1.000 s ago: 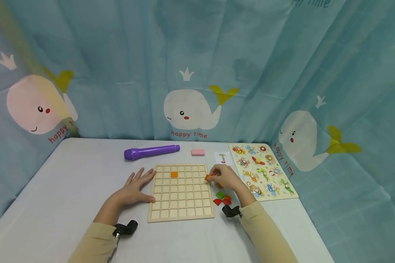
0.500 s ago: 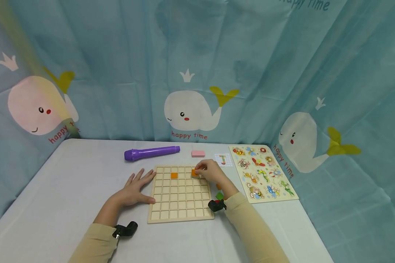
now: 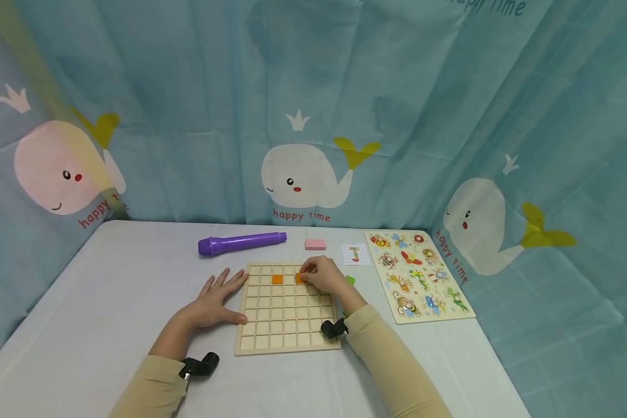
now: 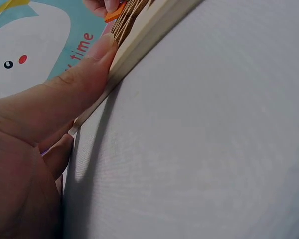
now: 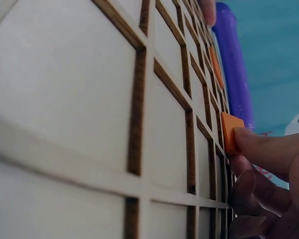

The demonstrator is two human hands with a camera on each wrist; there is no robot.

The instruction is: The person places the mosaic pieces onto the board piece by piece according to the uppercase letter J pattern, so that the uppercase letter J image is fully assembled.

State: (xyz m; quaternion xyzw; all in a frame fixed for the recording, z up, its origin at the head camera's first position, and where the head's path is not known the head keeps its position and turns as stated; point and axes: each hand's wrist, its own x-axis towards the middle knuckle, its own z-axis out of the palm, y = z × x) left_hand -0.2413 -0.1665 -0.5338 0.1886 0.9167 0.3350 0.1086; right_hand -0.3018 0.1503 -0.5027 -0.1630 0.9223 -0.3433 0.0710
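Observation:
A wooden grid board (image 3: 276, 325) lies on the white table, with an orange square tile (image 3: 277, 279) set in one of its upper cells. My right hand (image 3: 324, 275) pinches a second orange tile (image 5: 230, 132) between thumb and fingers, right at the upper part of the grid, a little right of the first tile. My left hand (image 3: 215, 304) lies with fingers spread at the board's left edge. In the left wrist view its thumb (image 4: 92, 67) presses on the board's frame (image 4: 139, 42).
Behind the board lie a purple microphone-shaped toy (image 3: 242, 242) and a pink block (image 3: 315, 244). To the right are a small pattern card (image 3: 355, 254), a green tile (image 3: 350, 280) partly behind the right wrist, and an insect puzzle board (image 3: 419, 277).
My right hand has carried the orange tile leftward from the board's right edge to the upper grid cells. A green tile now shows beside the right wrist. My left hand has stayed put.

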